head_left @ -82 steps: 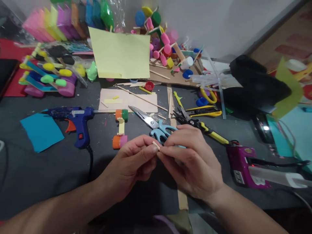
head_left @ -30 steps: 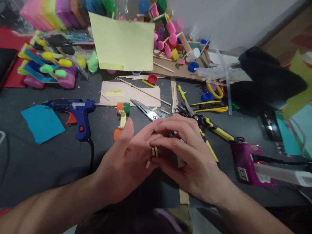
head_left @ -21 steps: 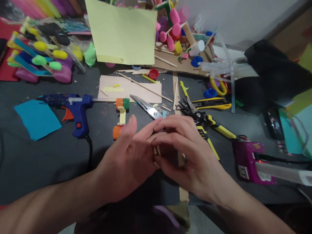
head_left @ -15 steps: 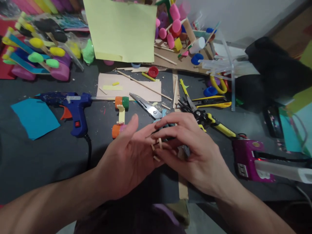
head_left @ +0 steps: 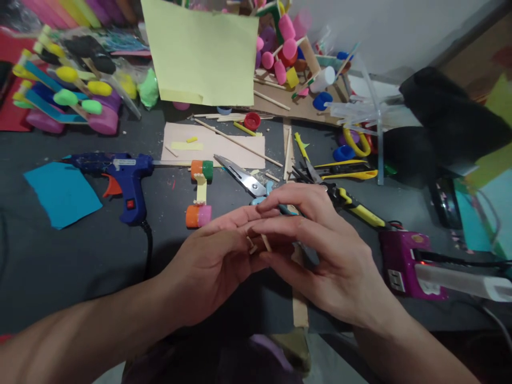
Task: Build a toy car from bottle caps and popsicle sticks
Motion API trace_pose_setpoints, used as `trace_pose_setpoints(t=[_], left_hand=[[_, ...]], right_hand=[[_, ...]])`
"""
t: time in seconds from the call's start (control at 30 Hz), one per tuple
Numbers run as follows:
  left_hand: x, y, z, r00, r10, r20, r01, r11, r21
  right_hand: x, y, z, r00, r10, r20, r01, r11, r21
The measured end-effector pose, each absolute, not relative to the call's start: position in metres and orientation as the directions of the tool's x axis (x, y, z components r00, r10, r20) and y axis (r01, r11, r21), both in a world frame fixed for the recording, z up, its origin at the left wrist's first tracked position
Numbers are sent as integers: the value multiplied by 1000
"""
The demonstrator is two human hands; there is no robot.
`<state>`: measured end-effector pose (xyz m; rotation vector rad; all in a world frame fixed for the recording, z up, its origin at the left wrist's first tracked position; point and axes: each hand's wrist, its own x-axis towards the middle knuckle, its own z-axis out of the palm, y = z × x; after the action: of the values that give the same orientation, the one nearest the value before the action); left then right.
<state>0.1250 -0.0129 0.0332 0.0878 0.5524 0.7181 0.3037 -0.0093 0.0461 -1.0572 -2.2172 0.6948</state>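
Dark matte tabletop; left hand and right hand both pinching short, pale, slim wooden sticks between fingertips.

Your dark grey table is pretty packed. Blue glue gun and a teal sheet sit way left of your left hand, scissors just past your fingers, and a purple power strip right of your right hand.

Dark grey surface, cluttered to every edge. Behind the far edge, plain white wall. Past the far right corner, brown area with reddish patches. Dim light, soft shadows.
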Motion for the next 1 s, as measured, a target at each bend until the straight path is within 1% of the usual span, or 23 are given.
trace_pose_setpoints(t=[0.13, 0.27, 0.43, 0.6, 0.77, 1.0], left_hand=[[127, -13, 35, 613, 667, -424, -586, 744, 322], [128, -12, 37, 602, 666, -441, -585, 743, 325], [127, -12, 39, 603, 716, -352, -634, 698, 333], [128, -13, 38, 590, 702, -400, -624, 710, 327], [130, -15, 38, 564, 716, -411, -634, 695, 340], [129, -16, 36, 602, 708, -369, -573, 705, 417]], right_hand=[[303, -8, 47, -540, 796, 274, 503, 566, -653], [301, -8, 47, -550, 793, 264, 499, 565, -657], [297, -9, 45, -574, 779, 251, 473, 566, -675], [296, -10, 43, -556, 793, 250, 475, 550, -687], [293, -11, 43, -522, 814, 253, 481, 526, -701], [291, -13, 42, -512, 829, 226, 513, 506, -694]])
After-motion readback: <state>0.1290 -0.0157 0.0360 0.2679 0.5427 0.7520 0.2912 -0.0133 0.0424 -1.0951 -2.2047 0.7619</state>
